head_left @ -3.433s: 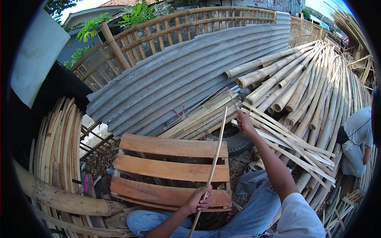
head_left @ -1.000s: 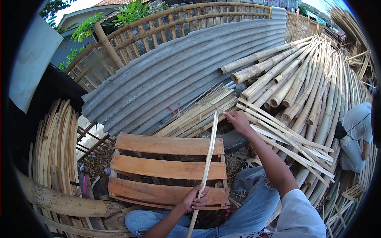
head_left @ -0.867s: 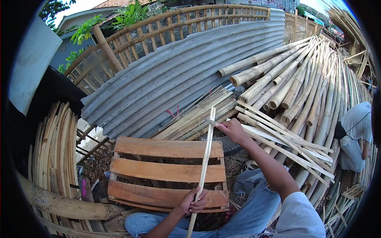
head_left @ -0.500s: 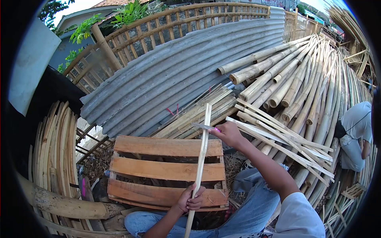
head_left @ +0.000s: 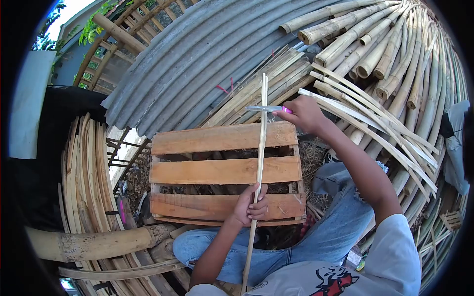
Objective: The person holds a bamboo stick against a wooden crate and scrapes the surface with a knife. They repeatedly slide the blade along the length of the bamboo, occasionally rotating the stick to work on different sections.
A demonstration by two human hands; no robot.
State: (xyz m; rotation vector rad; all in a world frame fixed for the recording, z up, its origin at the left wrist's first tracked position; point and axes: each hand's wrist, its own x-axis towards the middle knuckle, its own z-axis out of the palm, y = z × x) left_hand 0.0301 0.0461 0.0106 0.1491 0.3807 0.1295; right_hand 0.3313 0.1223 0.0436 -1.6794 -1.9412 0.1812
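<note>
A long, pale bamboo strip (head_left: pixel 261 148) stands nearly upright in front of me, over a slatted wooden crate (head_left: pixel 197 171). My left hand (head_left: pixel 251 204) is wrapped round its lower part, near the crate's front slat. Close to the strip's top, my right hand (head_left: pixel 302 113) grips a knife (head_left: pixel 266 108) by its pink handle. The blade lies crosswise against the strip and points left. The lower end of the strip runs down past my jeans toward the bottom of the view.
Bamboo poles (head_left: pixel 368 64) fan out at upper right, with loose split strips (head_left: pixel 365 116) before them. Corrugated sheeting (head_left: pixel 197 54) leans behind the crate. A bundle of slats (head_left: pixel 89 172) stands at left, above a thick bamboo pole (head_left: pixel 98 243). Another person (head_left: pixel 456 148) is at the right edge.
The camera view has tipped downward. The strip now stands more upright, with its narrower side toward me. Both hands keep their holds, and the knife still crosses near the top.
</note>
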